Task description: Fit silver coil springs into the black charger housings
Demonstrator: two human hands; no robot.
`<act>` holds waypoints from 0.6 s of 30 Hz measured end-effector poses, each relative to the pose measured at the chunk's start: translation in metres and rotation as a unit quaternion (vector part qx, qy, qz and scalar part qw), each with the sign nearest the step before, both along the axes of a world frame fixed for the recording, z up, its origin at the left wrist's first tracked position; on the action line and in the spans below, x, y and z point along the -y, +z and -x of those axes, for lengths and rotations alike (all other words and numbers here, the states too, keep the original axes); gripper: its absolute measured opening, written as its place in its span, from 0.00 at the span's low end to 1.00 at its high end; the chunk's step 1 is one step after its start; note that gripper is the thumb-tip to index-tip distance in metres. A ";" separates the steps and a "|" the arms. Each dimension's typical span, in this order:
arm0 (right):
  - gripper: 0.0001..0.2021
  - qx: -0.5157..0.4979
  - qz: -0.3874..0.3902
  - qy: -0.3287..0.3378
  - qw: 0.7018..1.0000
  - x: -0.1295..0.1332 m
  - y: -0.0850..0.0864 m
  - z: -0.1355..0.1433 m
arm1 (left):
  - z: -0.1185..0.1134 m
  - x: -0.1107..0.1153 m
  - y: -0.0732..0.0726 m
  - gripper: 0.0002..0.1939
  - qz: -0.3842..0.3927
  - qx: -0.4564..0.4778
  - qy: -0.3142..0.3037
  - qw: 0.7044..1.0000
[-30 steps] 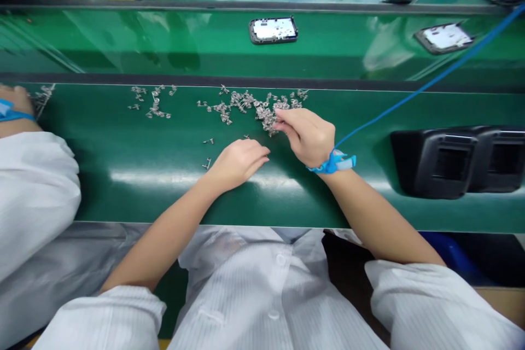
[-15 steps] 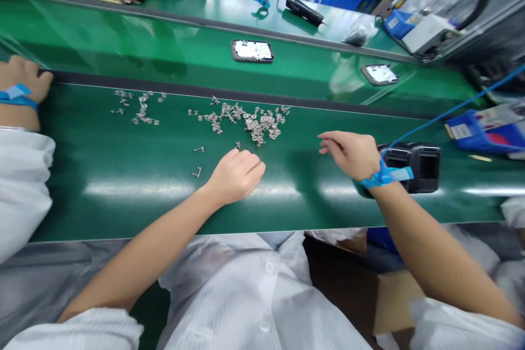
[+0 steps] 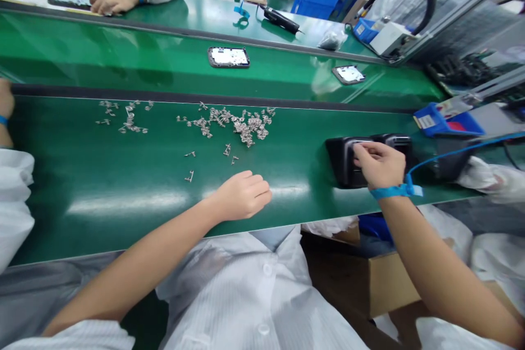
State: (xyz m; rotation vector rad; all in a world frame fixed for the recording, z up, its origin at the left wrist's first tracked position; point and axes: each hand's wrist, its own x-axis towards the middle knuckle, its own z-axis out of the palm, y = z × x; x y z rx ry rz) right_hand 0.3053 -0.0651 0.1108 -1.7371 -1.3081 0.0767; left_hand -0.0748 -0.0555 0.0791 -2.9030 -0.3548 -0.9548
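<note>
Small metal parts (image 3: 248, 128) lie untouched on the green table (image 3: 123, 175). Nearer the person, the left hand (image 3: 245, 196) is loosely curled. Right of the parts, the right hand (image 3: 381, 165), fingers narrowed, has just reached the black housings (image 3: 338, 164); whether the hands hold anything is unclear. Farther right sits a blue bin (image 3: 463, 131).

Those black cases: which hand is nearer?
The right hand: its fingers are at the black cases. The left hand is well off to their left, over the green table.
</note>
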 end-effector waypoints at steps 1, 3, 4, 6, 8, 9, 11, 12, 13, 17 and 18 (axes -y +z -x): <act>0.11 -0.040 0.025 0.004 0.999 0.002 0.005 0.013 | -0.001 0.000 0.001 0.10 0.004 -0.005 -0.001 1.000; 0.14 -0.122 0.076 0.041 0.989 0.010 0.018 0.045 | -0.001 -0.002 0.003 0.06 0.026 -0.020 -0.004 0.999; 0.15 -0.156 0.105 0.073 0.979 0.014 0.025 0.063 | -0.001 -0.002 0.005 0.09 0.041 -0.029 -0.014 0.999; 0.13 -0.153 0.115 0.147 0.970 0.020 0.039 0.095 | 0.001 0.000 0.009 0.19 0.070 -0.039 -0.044 0.996; 0.08 -0.086 0.105 0.235 0.963 0.023 0.048 0.118 | 0.005 0.009 0.012 0.25 0.075 -0.041 -0.055 0.995; 0.06 -0.038 0.093 0.280 0.955 0.022 0.051 0.126 | 0.007 0.018 0.012 0.25 0.059 -0.037 -0.042 0.997; 0.03 0.055 0.053 0.356 0.931 0.019 0.053 0.138 | 0.010 0.043 0.011 0.24 0.019 -0.024 0.023 0.999; 0.04 0.089 0.032 0.387 0.917 0.017 0.053 0.143 | 0.010 0.058 0.010 0.23 0.009 -0.022 0.068 0.997; 0.05 0.113 0.014 0.413 0.903 0.015 0.052 0.148 | 0.008 0.073 0.008 0.24 0.017 -0.025 0.122 0.992; 0.07 0.151 -0.002 0.498 0.854 0.010 0.046 0.172 | -0.003 0.114 0.001 0.25 0.084 -0.032 0.308 0.947; 0.08 0.156 -0.006 0.516 0.842 0.008 0.045 0.179 | -0.003 0.118 0.000 0.24 0.084 -0.021 0.325 0.942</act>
